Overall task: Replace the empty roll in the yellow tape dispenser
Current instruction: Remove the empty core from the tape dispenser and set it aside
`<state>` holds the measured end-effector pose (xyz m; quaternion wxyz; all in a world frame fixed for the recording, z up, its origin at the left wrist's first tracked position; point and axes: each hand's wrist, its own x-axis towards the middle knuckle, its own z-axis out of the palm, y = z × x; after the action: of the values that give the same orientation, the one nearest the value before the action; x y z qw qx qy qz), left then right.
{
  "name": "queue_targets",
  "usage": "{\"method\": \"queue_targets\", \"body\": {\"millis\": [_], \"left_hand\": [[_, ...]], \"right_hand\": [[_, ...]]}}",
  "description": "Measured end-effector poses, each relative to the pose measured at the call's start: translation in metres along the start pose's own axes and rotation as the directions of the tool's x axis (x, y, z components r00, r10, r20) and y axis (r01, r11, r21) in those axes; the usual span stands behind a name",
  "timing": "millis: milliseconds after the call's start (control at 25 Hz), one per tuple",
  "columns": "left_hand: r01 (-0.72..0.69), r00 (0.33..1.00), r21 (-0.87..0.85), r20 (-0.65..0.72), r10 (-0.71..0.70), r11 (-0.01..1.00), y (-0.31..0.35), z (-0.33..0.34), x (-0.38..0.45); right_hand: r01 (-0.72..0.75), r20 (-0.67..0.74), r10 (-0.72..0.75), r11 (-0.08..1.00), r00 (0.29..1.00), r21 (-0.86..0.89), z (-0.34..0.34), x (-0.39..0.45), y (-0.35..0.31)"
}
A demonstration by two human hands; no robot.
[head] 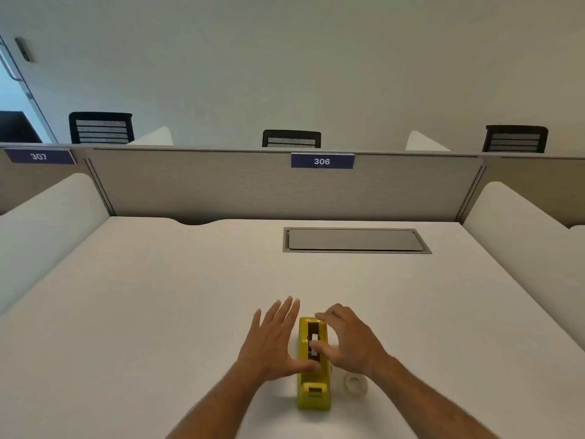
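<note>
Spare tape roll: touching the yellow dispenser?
Apart. The head view shows bare desk between the spare tape roll and the yellow dispenser.

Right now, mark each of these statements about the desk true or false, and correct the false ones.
1. The yellow tape dispenser stands between the two hands. True.
2. The clear tape roll lies left of the dispenser. False: it lies on its right, near the right wrist.
3. The left hand is spread open, thumb against the dispenser. True.
4. The desk label reads 309. False: it reads 306.
5. The right hand holds the clear roll. False: its fingers are at the dispenser's slot.
</note>
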<state>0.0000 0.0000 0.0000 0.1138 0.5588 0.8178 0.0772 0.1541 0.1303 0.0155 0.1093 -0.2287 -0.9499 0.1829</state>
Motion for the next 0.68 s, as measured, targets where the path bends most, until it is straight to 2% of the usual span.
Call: {"method": "queue_targets", "body": {"millis": [80,320,680], "left_hand": [[-0.028,0.998,-0.016,0.052,0.028,0.999,0.004,0.005,-0.004],[0.012,0.997,-0.052,0.080,-0.008,0.999,0.005,0.017,-0.008],[0.043,0.995,-0.129,0.099,-0.030,0.991,0.008,0.017,-0.005]], "right_hand": [[-0.009,0.038,0.009,1.000,0.999,-0.001,0.001,-0.001,0.000],[0.000,0.083,0.004,0.999,0.997,-0.044,0.008,-0.002,0.002],[-0.076,0.040,0.075,0.996,0.996,0.044,0.010,0.000,-0.005]]}}
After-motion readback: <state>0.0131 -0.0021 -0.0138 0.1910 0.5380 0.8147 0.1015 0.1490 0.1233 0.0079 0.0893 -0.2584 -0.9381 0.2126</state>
